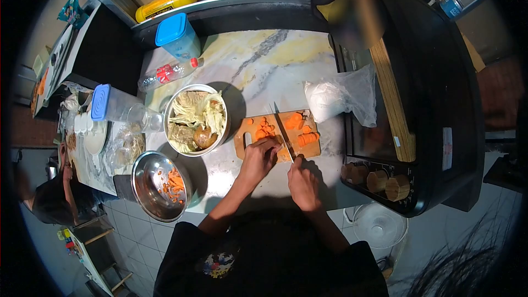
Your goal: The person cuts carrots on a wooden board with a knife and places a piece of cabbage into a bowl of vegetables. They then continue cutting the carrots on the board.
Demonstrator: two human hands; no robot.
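A wooden cutting board [239,144] lies on the marble counter with cut orange carrot pieces [308,139] on both sides of a knife [281,125]. My right hand [303,183] is closed round the knife's handle, the blade pointing away from me across the board. My left hand [258,160] rests at the board's near edge, left of the blade, fingers bent together; what they hold, if anything, is hidden. Left of the board stands a white pot [169,126] with cabbage leaves and a brown round item. A steel bowl [142,190] holds orange scraps.
A plastic bag of white contents [324,99] lies right of the board, beside a large black oven [440,104]. A bottle [173,72], a blue-lidded container [179,36] and a clear container [118,103] stand left. Another person [52,201] is at far left.
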